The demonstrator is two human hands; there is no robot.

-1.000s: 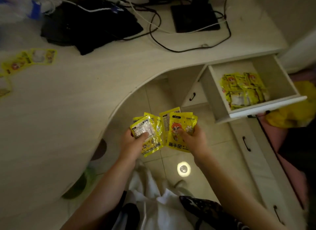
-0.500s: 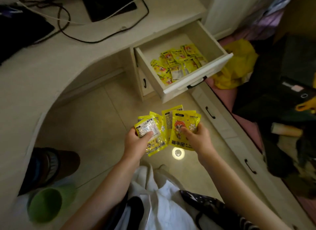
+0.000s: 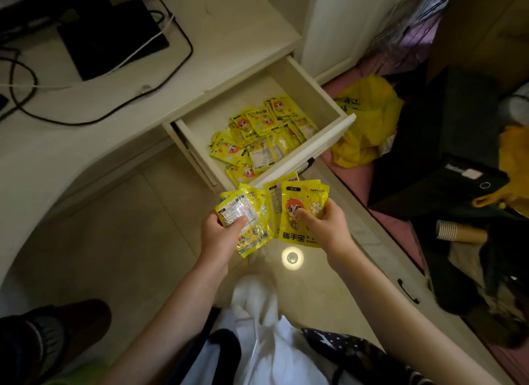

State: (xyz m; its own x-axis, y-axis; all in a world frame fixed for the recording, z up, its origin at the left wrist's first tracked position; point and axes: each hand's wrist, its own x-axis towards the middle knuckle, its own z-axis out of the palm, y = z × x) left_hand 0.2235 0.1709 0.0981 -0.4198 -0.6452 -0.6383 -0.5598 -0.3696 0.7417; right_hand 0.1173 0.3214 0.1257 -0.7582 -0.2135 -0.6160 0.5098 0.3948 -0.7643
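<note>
My left hand grips a fan of several yellow packets, thumb pressed on the top one's clear window. My right hand pinches another yellow packet with a cartoon face, thumb on its front, with more packets tucked behind it. Both bunches touch and hang over the floor just in front of the open white drawer. Inside the drawer lies a loose heap of the same yellow packets.
The curved white desk holds a black monitor base and cables. A yellow plastic bag, dark bags and a stack of paper cups lie at the right. Lower drawers with black handles run along the right. Slippers sit at bottom left.
My view has swung to the right and down toward the drawer, which now looks closer. Both hands keep the same hold on the packets.
</note>
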